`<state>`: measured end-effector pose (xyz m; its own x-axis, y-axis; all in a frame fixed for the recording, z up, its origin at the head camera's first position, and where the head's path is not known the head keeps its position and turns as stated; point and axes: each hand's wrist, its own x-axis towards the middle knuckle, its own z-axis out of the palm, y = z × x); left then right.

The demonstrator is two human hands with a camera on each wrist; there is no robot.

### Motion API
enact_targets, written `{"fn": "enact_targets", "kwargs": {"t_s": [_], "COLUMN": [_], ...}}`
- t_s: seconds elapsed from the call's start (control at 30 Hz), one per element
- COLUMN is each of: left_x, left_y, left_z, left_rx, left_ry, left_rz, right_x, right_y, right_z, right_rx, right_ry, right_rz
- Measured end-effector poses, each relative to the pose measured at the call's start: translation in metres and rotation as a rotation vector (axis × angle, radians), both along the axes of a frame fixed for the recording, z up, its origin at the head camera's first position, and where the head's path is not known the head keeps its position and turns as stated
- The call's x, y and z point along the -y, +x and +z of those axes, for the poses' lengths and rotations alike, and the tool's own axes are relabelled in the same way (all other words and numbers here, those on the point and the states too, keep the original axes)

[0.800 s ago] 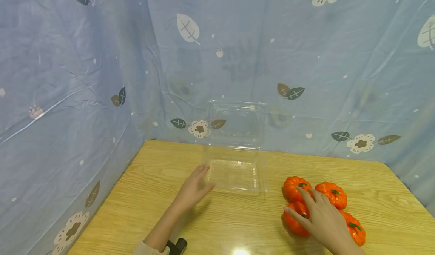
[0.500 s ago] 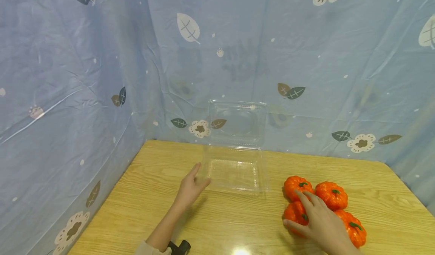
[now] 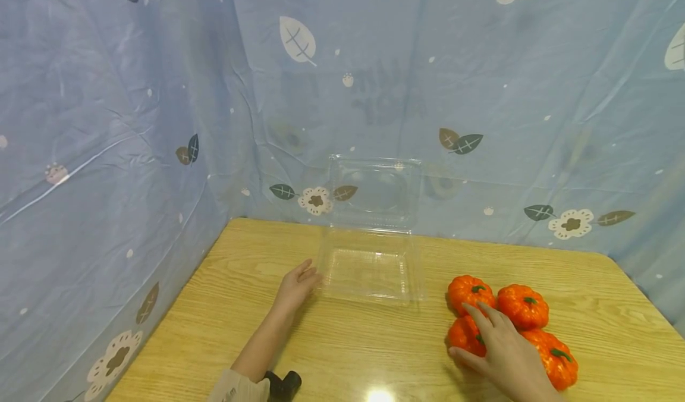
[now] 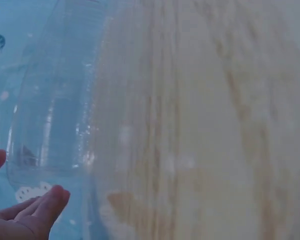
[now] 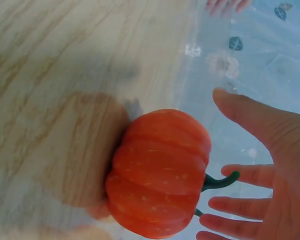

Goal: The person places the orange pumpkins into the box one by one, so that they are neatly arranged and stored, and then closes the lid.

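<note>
A clear plastic clamshell box [image 3: 369, 271] stands at the back middle of the table, its lid [image 3: 377, 191] raised against the curtain. Beside the box's left edge is my left hand [image 3: 295, 286], fingers relaxed and holding nothing. Several orange toy pumpkins with green stems lie grouped on the right. My right hand [image 3: 505, 351] hovers over the group, thumb and fingers spread around the front left pumpkin [image 3: 464, 335]. In the right wrist view, a gap shows between the thumb and the pumpkin [image 5: 160, 175], whose stem points toward the fingers.
Two more pumpkins sit behind, one back left [image 3: 471, 295] and one back right [image 3: 522, 307]; another pumpkin [image 3: 553, 357] lies right of my hand. A patterned blue curtain [image 3: 374, 93] closes off the table's back and left. A black device [image 3: 283, 384] is at my left wrist.
My left hand has drawn slightly left, away from the box, and turned. My right hand has shifted slightly toward me, with its thumb lower beside the front left pumpkin.
</note>
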<state>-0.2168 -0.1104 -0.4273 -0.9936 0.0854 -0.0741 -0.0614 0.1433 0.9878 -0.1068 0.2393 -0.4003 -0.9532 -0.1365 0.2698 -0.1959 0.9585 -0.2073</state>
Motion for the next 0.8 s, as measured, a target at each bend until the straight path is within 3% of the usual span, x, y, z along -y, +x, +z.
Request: {"fn": "enact_targets", "kwargs": {"t_s": [0.3, 0.53, 0.8], "left_x": [0.002, 0.002, 0.0], "left_y": [-0.008, -0.016, -0.019], "left_z": [-0.007, -0.011, -0.012], "left_rx": [0.037, 0.068, 0.091], "left_ry": [0.045, 0.116, 0.142], "left_rz": [0.059, 0.07, 0.074], "right_x": [-0.003, -0.004, -0.007], "right_y": [-0.001, 0.0, 0.003], "right_z": [-0.008, -0.012, -0.016], "right_rx": [-0.001, -0.045, -0.014], "right_ry": [-0.003, -0.021, -0.054], "right_rz": [0.0, 0.008, 0.023]}}
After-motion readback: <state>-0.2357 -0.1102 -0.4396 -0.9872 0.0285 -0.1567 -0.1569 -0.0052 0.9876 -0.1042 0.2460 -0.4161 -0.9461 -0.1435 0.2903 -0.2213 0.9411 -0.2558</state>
